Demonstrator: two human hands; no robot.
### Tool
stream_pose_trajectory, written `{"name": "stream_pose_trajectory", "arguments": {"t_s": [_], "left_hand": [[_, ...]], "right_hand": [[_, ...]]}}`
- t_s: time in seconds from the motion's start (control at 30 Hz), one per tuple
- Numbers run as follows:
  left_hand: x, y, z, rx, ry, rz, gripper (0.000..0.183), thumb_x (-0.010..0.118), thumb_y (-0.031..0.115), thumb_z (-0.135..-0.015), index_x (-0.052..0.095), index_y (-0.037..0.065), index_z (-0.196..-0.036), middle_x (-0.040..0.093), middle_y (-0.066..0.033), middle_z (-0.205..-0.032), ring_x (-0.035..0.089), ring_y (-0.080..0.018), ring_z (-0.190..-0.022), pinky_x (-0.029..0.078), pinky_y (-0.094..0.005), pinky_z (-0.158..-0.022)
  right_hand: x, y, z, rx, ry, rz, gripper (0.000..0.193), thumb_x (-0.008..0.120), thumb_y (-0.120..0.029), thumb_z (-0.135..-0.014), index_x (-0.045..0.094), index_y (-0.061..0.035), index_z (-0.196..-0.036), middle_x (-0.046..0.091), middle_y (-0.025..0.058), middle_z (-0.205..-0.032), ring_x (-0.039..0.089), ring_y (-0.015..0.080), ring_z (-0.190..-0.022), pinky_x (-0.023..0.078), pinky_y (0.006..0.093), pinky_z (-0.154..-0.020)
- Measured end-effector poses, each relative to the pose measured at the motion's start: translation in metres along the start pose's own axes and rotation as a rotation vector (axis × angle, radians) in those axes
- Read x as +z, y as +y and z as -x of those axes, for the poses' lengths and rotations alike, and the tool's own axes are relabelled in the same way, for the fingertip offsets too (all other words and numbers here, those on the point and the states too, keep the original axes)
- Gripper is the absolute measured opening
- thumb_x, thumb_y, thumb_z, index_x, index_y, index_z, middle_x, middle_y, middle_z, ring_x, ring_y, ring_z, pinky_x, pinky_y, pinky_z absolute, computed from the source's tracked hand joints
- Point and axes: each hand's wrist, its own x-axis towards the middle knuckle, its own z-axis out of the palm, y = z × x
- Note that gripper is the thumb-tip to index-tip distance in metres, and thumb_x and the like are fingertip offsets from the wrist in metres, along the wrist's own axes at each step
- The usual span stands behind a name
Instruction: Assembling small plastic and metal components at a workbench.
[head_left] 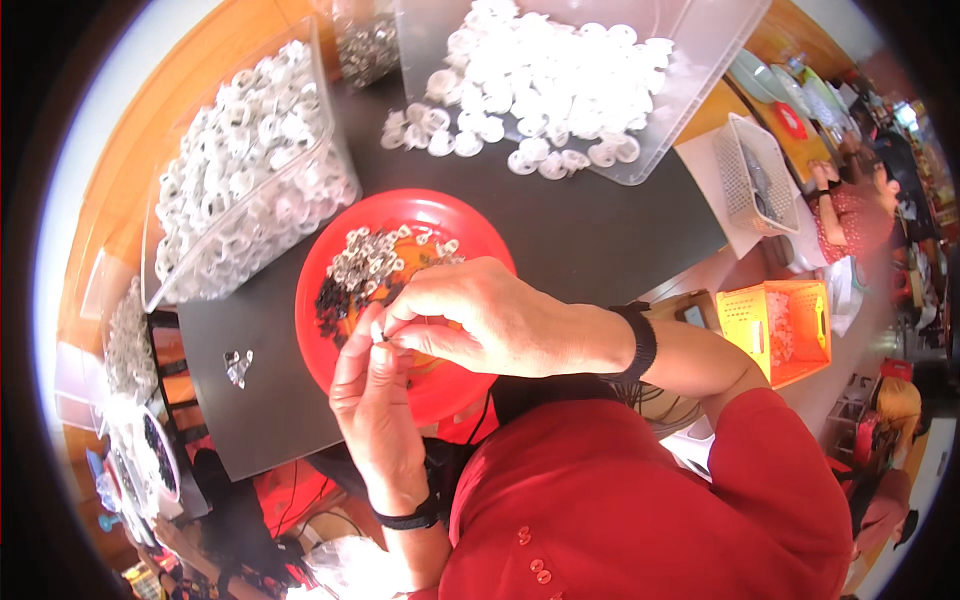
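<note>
Over a red plate (310, 300), my two hands meet fingertip to fingertip. My left hand (378, 425) pinches a tiny white piece (377, 329) between thumb and fingers, with something dark beside it. Closed on the same spot are the thumb and forefinger of my right hand (490, 318); the exact kind of part is too small to tell. On the plate lie a heap of small pale ring-like parts (368, 258) and a pile of small black parts (335, 300). My right hand hides part of the plate.
A clear bin (245, 190) full of white parts stands at the left of the dark table (580, 235). At the back, a tipped clear bin (690, 110) spills white round parts (550, 80). A small clear bag (238, 368) lies left. An orange crate (775, 330) and another person (855, 215) are at right.
</note>
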Motion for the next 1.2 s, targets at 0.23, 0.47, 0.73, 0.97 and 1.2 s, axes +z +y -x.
{"name": "stream_pose_trajectory", "arguments": {"t_s": [0.23, 0.47, 0.73, 0.97, 1.2], "left_hand": [[0.001, 0.075, -0.058, -0.085, -0.079, 0.217, 0.047, 0.053, 0.02, -0.098, 0.039, -0.003, -0.138, 0.051, -0.0182, -0.134, 0.052, -0.0247, -0.123, 0.045, -0.0352, -0.103], [0.029, 0.122, -0.1, -0.107, -0.258, 0.352, 0.075, 0.046, 0.036, -0.1, 0.005, -0.007, -0.146, 0.026, -0.0297, -0.148, 0.036, -0.0395, -0.135, 0.034, -0.0422, -0.113], [0.03, 0.04, -0.021, -0.072, -0.125, -0.157, 0.026, 0.051, 0.019, -0.098, 0.058, 0.002, -0.117, 0.065, -0.0082, -0.11, 0.062, -0.0105, -0.084, 0.045, -0.0222, -0.073], [0.033, 0.007, 0.002, -0.049, -0.114, -0.294, 0.034, 0.054, 0.012, -0.096, 0.055, 0.0, -0.128, 0.061, -0.0066, -0.122, 0.059, -0.0094, -0.092, 0.045, -0.0233, -0.079], [0.03, -0.011, 0.008, 0.04, -0.132, -0.385, 0.035, 0.052, 0.012, -0.098, 0.055, 0.001, -0.13, 0.059, -0.0083, -0.128, 0.057, -0.0094, -0.102, 0.045, -0.0231, -0.083]], "right_hand": [[-0.091, 0.033, -0.004, 0.117, 0.286, 0.689, 0.013, 0.062, -0.007, -0.082, 0.066, -0.0004, -0.092, 0.066, 0.0195, -0.087, 0.065, 0.037, -0.083, 0.052, 0.0451, -0.075], [-0.144, 0.064, -0.006, 0.296, 0.138, 0.88, 0.019, 0.067, -0.005, -0.08, 0.065, -0.0029, -0.099, 0.064, 0.0141, -0.095, 0.063, 0.0322, -0.087, 0.05, 0.0399, -0.078], [-0.14, 0.07, -0.005, 0.109, 0.17, 0.966, 0.016, 0.064, -0.003, -0.074, 0.067, -0.0001, -0.089, 0.066, 0.0168, -0.083, 0.064, 0.0363, -0.083, 0.051, 0.0441, -0.073], [-0.104, 0.017, -0.006, 0.515, -0.038, -0.283, 0.033, 0.062, -0.015, -0.089, 0.062, -0.0008, -0.119, 0.065, 0.0004, -0.093, 0.053, 0.0041, -0.075, 0.044, 0.0188, -0.068], [-0.069, 0.0, -0.003, 0.564, -0.282, -0.509, 0.046, 0.058, -0.015, -0.091, 0.049, -0.0012, -0.134, 0.066, 0.0022, -0.095, 0.054, 0.0061, -0.075, 0.045, 0.0203, -0.07]]}}
